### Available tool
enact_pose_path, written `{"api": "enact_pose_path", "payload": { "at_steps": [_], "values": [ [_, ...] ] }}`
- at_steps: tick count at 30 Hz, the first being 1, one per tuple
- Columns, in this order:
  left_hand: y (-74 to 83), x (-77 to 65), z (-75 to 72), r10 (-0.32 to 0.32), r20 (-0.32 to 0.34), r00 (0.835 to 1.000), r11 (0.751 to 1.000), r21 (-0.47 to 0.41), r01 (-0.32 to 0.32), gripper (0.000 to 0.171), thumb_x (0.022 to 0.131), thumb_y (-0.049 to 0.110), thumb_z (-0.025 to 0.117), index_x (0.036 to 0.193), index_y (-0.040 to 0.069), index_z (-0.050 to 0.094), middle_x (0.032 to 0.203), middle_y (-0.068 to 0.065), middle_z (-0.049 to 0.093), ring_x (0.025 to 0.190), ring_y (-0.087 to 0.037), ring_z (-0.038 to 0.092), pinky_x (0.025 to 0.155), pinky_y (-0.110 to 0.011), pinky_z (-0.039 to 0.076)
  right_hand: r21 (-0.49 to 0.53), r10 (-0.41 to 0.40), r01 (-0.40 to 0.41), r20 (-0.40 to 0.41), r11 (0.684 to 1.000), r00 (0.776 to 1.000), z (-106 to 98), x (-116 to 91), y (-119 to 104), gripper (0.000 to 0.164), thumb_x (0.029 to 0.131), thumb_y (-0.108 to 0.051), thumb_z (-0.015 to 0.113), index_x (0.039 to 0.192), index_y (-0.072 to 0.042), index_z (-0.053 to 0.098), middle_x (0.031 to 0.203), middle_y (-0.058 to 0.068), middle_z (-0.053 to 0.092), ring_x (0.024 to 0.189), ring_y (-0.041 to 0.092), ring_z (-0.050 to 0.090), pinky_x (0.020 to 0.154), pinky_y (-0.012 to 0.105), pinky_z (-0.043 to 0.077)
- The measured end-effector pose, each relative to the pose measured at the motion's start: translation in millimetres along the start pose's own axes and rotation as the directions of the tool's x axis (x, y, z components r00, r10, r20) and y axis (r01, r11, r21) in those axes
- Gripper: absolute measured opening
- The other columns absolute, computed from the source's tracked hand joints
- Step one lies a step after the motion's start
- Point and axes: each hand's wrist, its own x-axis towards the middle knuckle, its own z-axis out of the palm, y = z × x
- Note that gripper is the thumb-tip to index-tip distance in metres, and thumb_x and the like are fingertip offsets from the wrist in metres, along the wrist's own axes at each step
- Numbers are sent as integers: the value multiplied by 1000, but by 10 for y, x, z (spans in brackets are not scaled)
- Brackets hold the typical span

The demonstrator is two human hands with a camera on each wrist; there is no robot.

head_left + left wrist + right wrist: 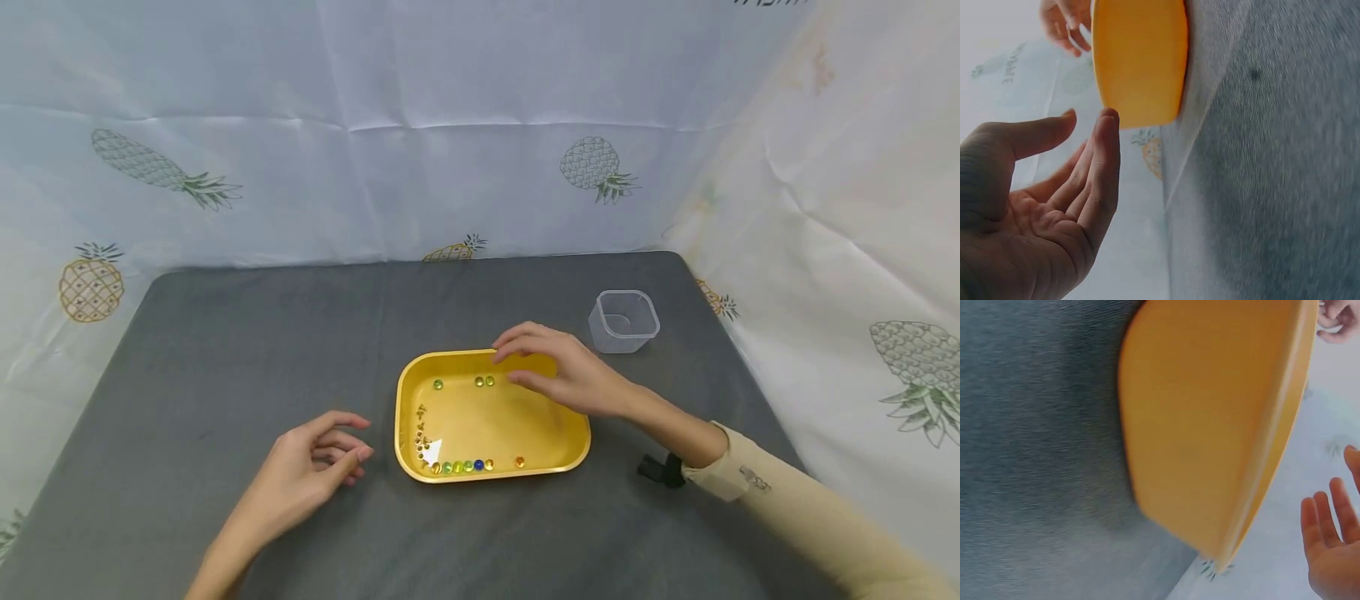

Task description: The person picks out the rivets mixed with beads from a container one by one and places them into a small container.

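Observation:
A yellow tray stands on the dark cloth. Along its near side lie several glass marbles, green, yellow, blue and orange; a few green ones rest near the far wall. Small gold-coloured pieces, too small to make out, are scattered at its left end. My right hand hovers over the tray's far right part, fingers loosely bent and apart, with nothing seen between them. To the left of the tray is my left hand, relaxed and holding nothing. In the left wrist view its fingers are loosely extended, near the tray's outer wall.
A clear plastic container stands behind and right of the tray, close to the right hand. The grey cloth-covered table reaches back to a pineapple-print curtain. A black strap hangs at the right wrist.

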Motion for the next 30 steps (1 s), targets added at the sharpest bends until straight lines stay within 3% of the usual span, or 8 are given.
{"api": "enact_pose_path", "payload": {
  "at_steps": [9, 18, 22, 30],
  "values": [
    [31, 3, 143, -107, 34, 994, 990, -86, 110, 41, 97, 16, 83, 134, 5, 68, 98, -8, 83, 78, -17, 78, 71, -30, 66, 122, -14, 2, 99, 992, 995, 94, 255, -113, 25, 98, -8, 80, 122, -17, 79, 133, 5, 73, 126, 17, 66, 104, 44, 61],
    [45, 27, 228, -76, 34, 997, 984, -157, 80, 46, 98, 15, 82, 138, 2, 63, 101, -13, 82, 79, -17, 78, 69, -29, 66, 210, 4, -54, 231, 976, 973, 195, 465, -177, 25, 98, -8, 81, 123, -10, 78, 132, 7, 73, 125, 27, 69, 106, 38, 63],
    [50, 51, 250, -62, 37, 997, 981, -180, 68, 47, 97, 11, 82, 139, 2, 62, 102, -15, 80, 79, -18, 77, 69, -31, 66, 265, 0, -85, 306, 961, 952, 264, 572, -182, 27, 97, -7, 81, 124, -5, 76, 129, 12, 73, 121, 36, 70, 103, 33, 63],
    [32, 81, 313, -52, 33, 998, 977, -207, 58, 48, 96, 9, 83, 138, 4, 60, 98, -13, 79, 77, -18, 76, 67, -33, 66, 268, 15, -141, 423, 953, 906, 393, 774, -211, 29, 98, -8, 80, 126, 0, 75, 129, 18, 74, 125, 36, 72, 103, 29, 63]
  ]
}}
